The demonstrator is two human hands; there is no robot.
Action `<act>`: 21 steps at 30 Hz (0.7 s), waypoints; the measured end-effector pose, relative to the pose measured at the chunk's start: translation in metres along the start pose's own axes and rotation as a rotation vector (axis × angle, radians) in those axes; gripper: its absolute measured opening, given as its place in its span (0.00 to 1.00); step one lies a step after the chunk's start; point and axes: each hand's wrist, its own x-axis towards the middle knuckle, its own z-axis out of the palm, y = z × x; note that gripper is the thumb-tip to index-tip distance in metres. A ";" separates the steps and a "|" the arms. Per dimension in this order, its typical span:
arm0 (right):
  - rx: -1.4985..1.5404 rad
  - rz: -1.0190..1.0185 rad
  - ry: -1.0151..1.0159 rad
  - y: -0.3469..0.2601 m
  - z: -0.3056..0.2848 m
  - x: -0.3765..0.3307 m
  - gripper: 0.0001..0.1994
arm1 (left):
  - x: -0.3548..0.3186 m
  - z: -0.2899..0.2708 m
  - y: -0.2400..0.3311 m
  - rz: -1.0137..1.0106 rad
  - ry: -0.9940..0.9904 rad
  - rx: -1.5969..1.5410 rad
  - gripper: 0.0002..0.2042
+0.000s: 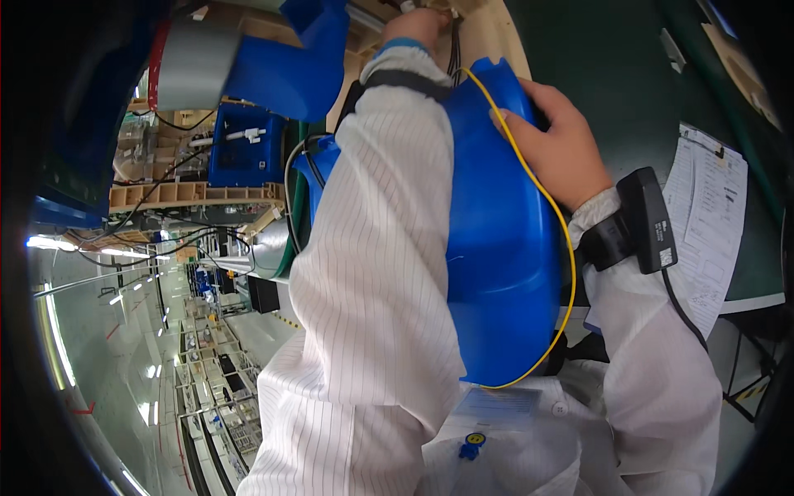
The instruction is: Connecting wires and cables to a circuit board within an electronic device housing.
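A large, curved blue plastic shell (504,256) stands upright in front of my body. My right hand (566,145) grips its right edge near the top, with the thumb on the near face and the other fingers mostly hidden. A thin yellow cable (550,198) loops down along that edge to the bottom. My left arm crosses in front of the shell. At the top edge of the view, my left hand (416,29) is curled by a pale beige housing (500,33) with dark cables (455,50) next to it. Whatever its fingers hold is hidden.
A blue and grey cylindrical part (198,66) juts in at upper left. Behind it stands a blue bin (248,149) with white fittings. Printed sheets (703,215) lie on the dark green table (604,50) at right. A black device (647,219) with a cable is strapped to my right wrist.
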 end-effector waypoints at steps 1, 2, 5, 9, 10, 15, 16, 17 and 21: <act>0.011 0.001 0.003 -0.005 0.003 -0.001 0.26 | -0.004 -0.015 0.000 0.096 -0.076 0.006 0.11; 0.017 0.002 0.007 -0.009 0.005 -0.001 0.26 | -0.009 -0.026 0.000 0.191 -0.157 0.009 0.10; 0.022 0.035 -0.001 -0.015 0.006 -0.001 0.26 | -0.022 -0.029 0.011 0.198 -0.109 0.181 0.12; -0.013 0.011 0.028 -0.011 0.001 -0.001 0.26 | -0.068 -0.018 0.046 0.174 -0.103 -0.139 0.09; -0.009 0.001 0.030 -0.014 0.002 -0.001 0.26 | -0.078 -0.022 0.055 0.131 -0.111 -0.251 0.10; -0.021 -0.009 0.026 -0.013 0.001 -0.002 0.26 | -0.093 -0.022 0.055 0.362 -0.343 -0.365 0.10; -0.021 -0.017 0.037 -0.014 0.000 -0.002 0.26 | -0.095 -0.024 0.056 0.300 -0.383 -0.483 0.09; -0.025 -0.006 0.024 -0.015 -0.001 -0.002 0.26 | -0.096 -0.025 0.058 0.235 -0.423 -0.599 0.09; -0.019 0.018 0.006 -0.019 -0.002 -0.002 0.26 | -0.092 -0.027 0.055 0.299 -0.337 -0.552 0.11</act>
